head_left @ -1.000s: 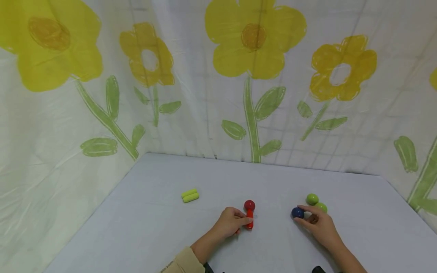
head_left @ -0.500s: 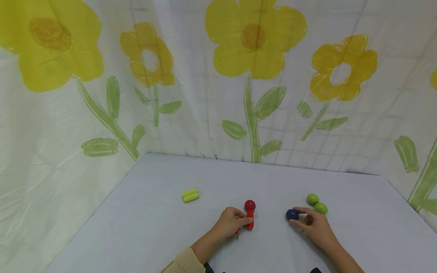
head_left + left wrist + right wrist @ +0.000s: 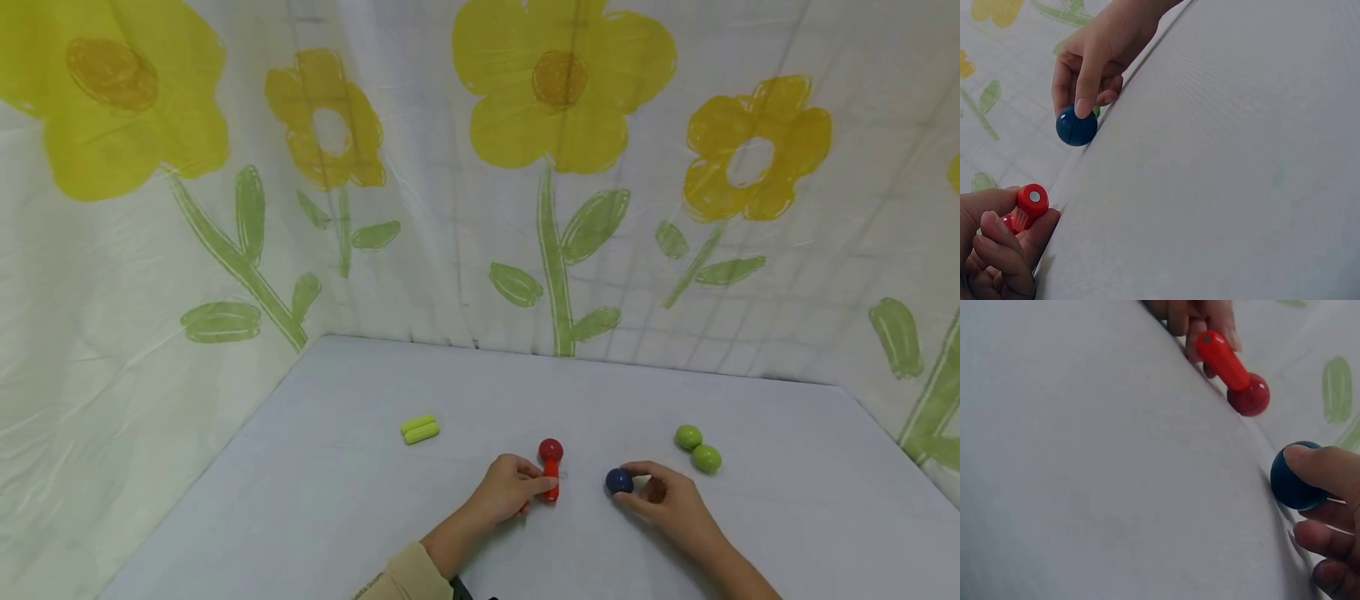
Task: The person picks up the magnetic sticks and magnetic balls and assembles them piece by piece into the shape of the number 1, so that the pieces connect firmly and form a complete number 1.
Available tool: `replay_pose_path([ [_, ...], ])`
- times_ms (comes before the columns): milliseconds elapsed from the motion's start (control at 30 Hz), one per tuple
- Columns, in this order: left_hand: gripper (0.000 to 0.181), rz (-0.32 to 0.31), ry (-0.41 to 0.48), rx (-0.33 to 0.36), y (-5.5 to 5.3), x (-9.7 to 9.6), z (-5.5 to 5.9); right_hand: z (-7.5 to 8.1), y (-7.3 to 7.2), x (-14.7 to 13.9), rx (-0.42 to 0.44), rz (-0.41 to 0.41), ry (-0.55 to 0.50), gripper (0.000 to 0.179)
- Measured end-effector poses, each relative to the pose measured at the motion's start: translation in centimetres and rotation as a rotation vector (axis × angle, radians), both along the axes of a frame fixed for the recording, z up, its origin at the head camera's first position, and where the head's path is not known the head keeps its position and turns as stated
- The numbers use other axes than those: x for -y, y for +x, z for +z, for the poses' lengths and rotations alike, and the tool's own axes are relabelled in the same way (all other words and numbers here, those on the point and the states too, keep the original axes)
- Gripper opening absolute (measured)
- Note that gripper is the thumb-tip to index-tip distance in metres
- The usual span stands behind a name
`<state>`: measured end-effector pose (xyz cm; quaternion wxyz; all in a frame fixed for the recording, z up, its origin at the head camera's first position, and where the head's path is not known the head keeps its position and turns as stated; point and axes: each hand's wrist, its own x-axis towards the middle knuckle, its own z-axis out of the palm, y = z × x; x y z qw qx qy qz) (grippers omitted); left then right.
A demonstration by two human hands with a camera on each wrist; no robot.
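Between thumb and fingers, my left hand (image 3: 498, 493) pinches a short red rod (image 3: 551, 468), a magnetic-looking toy piece. A dark red ball (image 3: 551, 448) sits against the rod's far end; in the right wrist view the ball (image 3: 1251, 395) and rod touch. The rod's near end shows a pale round disc (image 3: 1034, 196) in the left wrist view. To the right, my right hand (image 3: 675, 507) pinches a dark blue ball (image 3: 618, 481) with thumb and fingertips. A gap separates the blue ball from the red pieces.
Two green balls (image 3: 707, 458) lie touching or nearly so, beyond the right hand. Two yellow-green rods (image 3: 420, 432) lie side by side at the left on the pale table (image 3: 315, 492). A flowered curtain (image 3: 420, 292) hangs behind the table's far edge.
My right hand has carried the blue ball leftward, away from the green balls and closer to the red rod. The left hand has stayed in place with the rod.
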<state>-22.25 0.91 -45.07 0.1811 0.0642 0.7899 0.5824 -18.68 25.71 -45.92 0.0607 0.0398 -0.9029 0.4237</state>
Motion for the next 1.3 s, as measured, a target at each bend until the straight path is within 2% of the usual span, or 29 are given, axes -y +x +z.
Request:
replay_pose_path([
  [333,0.022,-0.006,-0.007,-0.002,0.0,0.0,0.1,0.0,0.8,2.3,-0.029,0.137,0.007,0.036],
  [600,0.023,-0.028,0.003,-0.041,0.1,0.1,0.2,0.3,1.2,3.8,-0.006,0.207,-0.043,0.035],
  [800,0.023,-0.016,-0.012,-0.041,0.2,0.1,0.2,0.2,1.3,4.7,0.003,0.256,-0.038,0.035],
  [933,0.022,-0.016,-0.020,-0.037,0.1,0.1,0.2,0.0,1.5,5.1,-0.019,0.274,-0.034,0.035],
  [1167,0.021,-0.017,-0.003,-0.046,-0.1,0.0,-0.1,-0.1,1.8,5.6,-0.115,0.338,-0.072,0.034],
  [1300,0.021,-0.018,0.002,-0.049,-0.1,0.0,-0.1,-0.2,1.9,5.9,-0.123,0.340,-0.062,0.035],
])
